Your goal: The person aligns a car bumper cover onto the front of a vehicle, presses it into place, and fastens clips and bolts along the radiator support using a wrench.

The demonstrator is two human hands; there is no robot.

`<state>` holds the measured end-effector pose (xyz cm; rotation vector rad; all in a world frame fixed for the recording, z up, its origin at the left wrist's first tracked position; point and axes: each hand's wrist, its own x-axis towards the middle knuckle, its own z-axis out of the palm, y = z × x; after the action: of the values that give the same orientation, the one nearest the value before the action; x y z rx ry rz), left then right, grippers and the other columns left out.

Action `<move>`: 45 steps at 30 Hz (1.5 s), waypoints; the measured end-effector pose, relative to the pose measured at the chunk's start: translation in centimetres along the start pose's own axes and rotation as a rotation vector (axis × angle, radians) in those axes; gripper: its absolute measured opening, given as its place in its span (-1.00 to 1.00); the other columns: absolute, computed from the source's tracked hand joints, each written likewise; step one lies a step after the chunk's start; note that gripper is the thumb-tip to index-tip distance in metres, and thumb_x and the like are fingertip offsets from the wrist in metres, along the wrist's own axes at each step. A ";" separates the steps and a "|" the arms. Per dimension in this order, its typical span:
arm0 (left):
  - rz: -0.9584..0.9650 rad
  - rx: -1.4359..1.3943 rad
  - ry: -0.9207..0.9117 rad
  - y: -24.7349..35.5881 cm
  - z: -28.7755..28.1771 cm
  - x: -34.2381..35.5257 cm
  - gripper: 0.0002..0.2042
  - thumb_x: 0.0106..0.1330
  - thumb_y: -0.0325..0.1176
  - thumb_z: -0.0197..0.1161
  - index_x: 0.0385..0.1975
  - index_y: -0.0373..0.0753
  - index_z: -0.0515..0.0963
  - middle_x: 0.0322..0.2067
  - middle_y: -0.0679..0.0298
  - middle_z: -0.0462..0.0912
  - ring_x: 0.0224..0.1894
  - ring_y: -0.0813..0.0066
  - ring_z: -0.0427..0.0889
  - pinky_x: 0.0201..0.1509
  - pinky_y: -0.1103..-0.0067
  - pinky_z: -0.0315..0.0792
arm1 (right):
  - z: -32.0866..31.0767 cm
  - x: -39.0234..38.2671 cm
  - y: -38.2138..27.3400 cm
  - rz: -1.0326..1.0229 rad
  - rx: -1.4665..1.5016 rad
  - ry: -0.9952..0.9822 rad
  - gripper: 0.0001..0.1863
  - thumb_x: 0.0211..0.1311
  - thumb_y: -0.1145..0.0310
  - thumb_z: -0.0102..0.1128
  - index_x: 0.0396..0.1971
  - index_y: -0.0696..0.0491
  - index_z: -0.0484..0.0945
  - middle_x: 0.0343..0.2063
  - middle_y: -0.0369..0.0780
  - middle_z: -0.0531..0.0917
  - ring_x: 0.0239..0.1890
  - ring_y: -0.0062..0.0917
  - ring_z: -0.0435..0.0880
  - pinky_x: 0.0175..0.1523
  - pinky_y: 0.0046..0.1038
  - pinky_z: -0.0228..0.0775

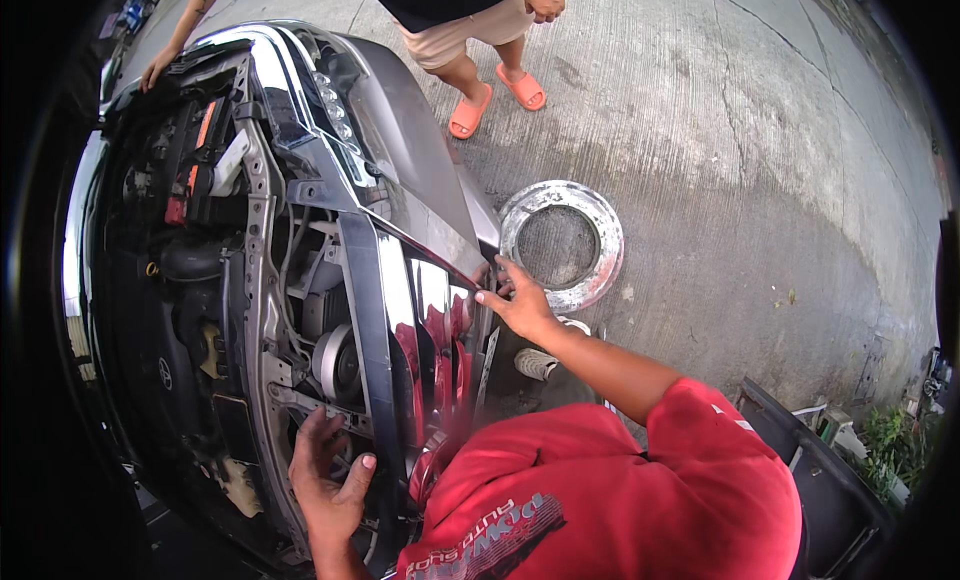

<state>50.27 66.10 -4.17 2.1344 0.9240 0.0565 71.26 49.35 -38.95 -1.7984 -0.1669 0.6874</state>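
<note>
My left hand (330, 475) is at the lower centre left, fingers spread and holding nothing, over the front support (280, 390) of the open engine bay beside a round silver component (335, 365). My right hand (515, 300) rests its fingertips on the car's front trim near the corner of the headlight (350, 140), its fingers apart. The chrome grille (430, 310) lies between my hands, reflecting red. The engine (165, 350), with dark covers and hoses, is exposed at the left.
A person (450, 30) in orange slides stands beyond the car, one hand (155, 65) on its far front. A worn pale ring (520, 205) lies on the concrete (740, 230) beside the bumper. At lower right are a dark panel (820, 480) and plants (890, 440).
</note>
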 end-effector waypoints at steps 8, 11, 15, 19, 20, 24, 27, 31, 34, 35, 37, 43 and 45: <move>0.095 0.452 -0.058 2.0 7.8 11.4 0.06 0.13 -0.32 0.69 0.60 -0.34 0.12 0.33 -0.21 0.53 0.27 0.03 0.62 0.35 0.20 0.50 | 0.8 -1.1 1.0 0.136 0.025 -0.186 -0.05 0.47 -0.20 0.25 0.58 0.18 0.24 0.20 0.14 0.57 0.17 -0.07 0.65 0.29 -0.15 0.51; 0.094 0.449 -0.100 1.8 8.5 13.4 0.05 0.11 -0.44 0.68 0.59 -0.36 0.13 0.24 -0.22 0.60 0.17 0.11 0.68 0.27 0.31 0.55 | 1.3 -1.8 0.3 0.162 -0.033 -0.201 -0.07 0.60 -0.20 0.03 0.61 0.24 0.10 0.38 0.25 0.40 0.47 0.11 0.40 0.52 -0.09 0.30; 0.028 0.253 -0.143 1.9 9.1 14.0 0.03 0.13 -0.66 0.55 0.63 -0.37 0.07 0.16 -0.08 0.66 0.09 0.26 0.71 0.24 0.44 0.54 | 1.6 -1.6 1.2 0.078 -0.090 -0.175 -0.05 0.62 -0.20 0.01 0.59 0.33 0.07 0.28 0.27 0.44 0.35 0.13 0.48 0.45 -0.12 0.35; 0.009 0.251 -0.202 1.9 8.9 14.5 -0.01 0.19 -0.73 0.40 0.65 -0.35 0.02 0.13 0.02 0.65 0.12 0.28 0.69 0.21 0.43 0.59 | 1.3 -1.2 1.0 0.068 -0.100 -0.183 -0.03 0.60 -0.18 0.05 0.57 0.39 0.08 0.28 0.24 0.45 0.35 0.10 0.48 0.47 -0.12 0.34; -0.008 0.197 -0.201 1.9 9.0 14.8 0.02 0.15 -0.73 0.42 0.65 -0.37 0.01 0.16 0.00 0.63 0.14 0.27 0.68 0.24 0.43 0.57 | 1.1 -0.9 1.0 0.057 -0.070 -0.204 -0.02 0.59 -0.19 0.06 0.57 0.40 0.08 0.31 0.26 0.44 0.40 0.11 0.44 0.50 -0.11 0.30; -0.093 0.056 -0.256 1.6 8.6 16.2 0.09 0.03 -0.68 0.51 0.63 -0.40 0.01 0.30 0.01 0.52 0.25 0.22 0.62 0.35 0.38 0.50 | -0.4 0.2 1.7 0.057 0.037 -0.295 0.04 0.51 -0.28 0.14 0.56 0.34 0.16 0.38 0.28 0.41 0.47 0.09 0.40 0.53 -0.11 0.28; -0.145 0.056 -0.282 1.5 8.1 16.4 0.09 -0.03 -0.61 0.59 0.59 -0.36 0.11 0.29 0.09 0.53 0.26 0.22 0.60 0.36 0.36 0.49 | 0.5 1.6 4.7 0.143 0.326 -0.334 0.08 0.39 -0.38 0.25 0.55 0.26 0.28 0.40 0.22 0.44 0.46 0.01 0.47 0.51 -0.16 0.32; -0.255 0.048 -0.284 2.0 8.2 17.2 0.05 -0.05 -0.51 0.67 0.54 -0.34 0.22 0.18 0.15 0.57 0.19 0.26 0.60 0.28 0.40 0.52 | 1.4 2.8 7.2 0.253 0.619 -0.440 0.06 0.36 -0.34 0.34 0.55 0.21 0.30 0.41 0.16 0.50 0.49 -0.12 0.47 0.51 -0.18 0.33; -0.314 -0.022 -0.138 1.1 8.7 18.0 0.02 -0.01 -0.38 0.70 0.51 -0.35 0.27 0.16 0.16 0.59 0.18 0.27 0.60 0.28 0.39 0.50 | 2.3 3.3 9.3 0.252 0.755 -0.468 0.07 0.35 -0.31 0.38 0.57 0.18 0.25 0.44 0.13 0.46 0.51 -0.12 0.45 0.54 -0.16 0.30; -0.300 -0.035 -0.116 0.3 8.6 18.3 0.00 0.01 -0.27 0.72 0.48 -0.39 0.31 0.14 0.17 0.59 0.15 0.29 0.60 0.29 0.39 0.47 | 1.8 3.2 9.3 0.254 0.741 -0.442 0.08 0.34 -0.30 0.40 0.58 0.16 0.23 0.45 0.12 0.45 0.51 -0.10 0.44 0.55 -0.15 0.29; -0.305 -0.024 -0.046 -0.3 8.6 18.7 0.00 -0.04 -0.12 0.73 0.42 -0.39 0.37 0.08 0.21 0.61 0.08 0.34 0.60 0.26 0.41 0.45 | 2.1 3.7 10.2 0.269 0.771 -0.451 0.11 0.34 -0.27 0.42 0.63 0.11 0.13 0.50 0.12 0.37 0.54 -0.02 0.36 0.59 -0.11 0.21; -0.227 -0.128 -0.021 -2.9 7.4 19.8 0.07 -0.19 -0.15 0.64 0.44 -0.42 0.33 0.03 0.18 0.62 -0.05 0.38 0.67 0.01 0.55 0.54 | 1.7 4.9 10.1 0.319 0.905 -0.538 0.10 0.26 -0.24 0.52 0.57 0.09 0.20 0.42 0.08 0.42 0.53 -0.07 0.34 0.57 -0.14 0.21; -0.179 -0.135 -0.044 -3.6 7.0 19.6 0.12 -0.15 -0.14 0.68 0.49 -0.43 0.26 0.08 0.11 0.62 0.03 0.28 0.70 0.05 0.45 0.63 | 2.2 5.2 10.5 0.338 0.923 -0.552 0.08 0.23 -0.22 0.55 0.55 0.08 0.22 0.38 0.07 0.45 0.49 -0.10 0.38 0.54 -0.16 0.25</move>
<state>64.78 75.47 -16.41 1.9149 1.0512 -0.0179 72.01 49.84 -50.87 -0.7291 0.0919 1.2452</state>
